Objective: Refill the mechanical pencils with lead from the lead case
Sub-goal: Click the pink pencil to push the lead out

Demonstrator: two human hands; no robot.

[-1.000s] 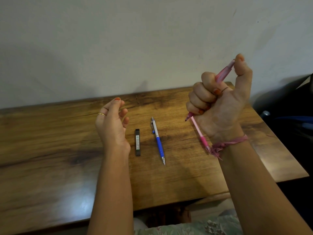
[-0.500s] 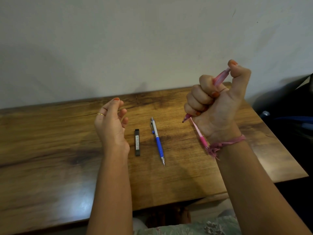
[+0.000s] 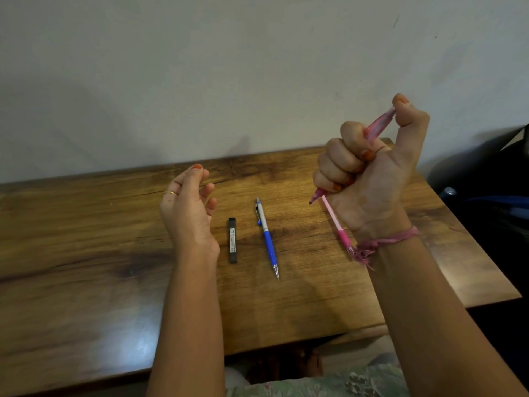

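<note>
Gripping pink pencil [image 3: 377, 128]: right hand [image 3: 369, 179] | left hand [image 3: 187, 207] open, empty | table [image 3: 86, 282] edge near

Wooden table [image 3: 86, 282] fills lower two thirds of frame; dark grain, knot at left centre, glare patch near lower left edge. Plain off-white wall [image 3: 200, 67] across top, faint marks upper right. Dark bag-like object [image 3: 486, 196] at right edge, beside table corner; details unclear. Floral fabric [image 3: 329, 382] at bottom centre-right.
</note>
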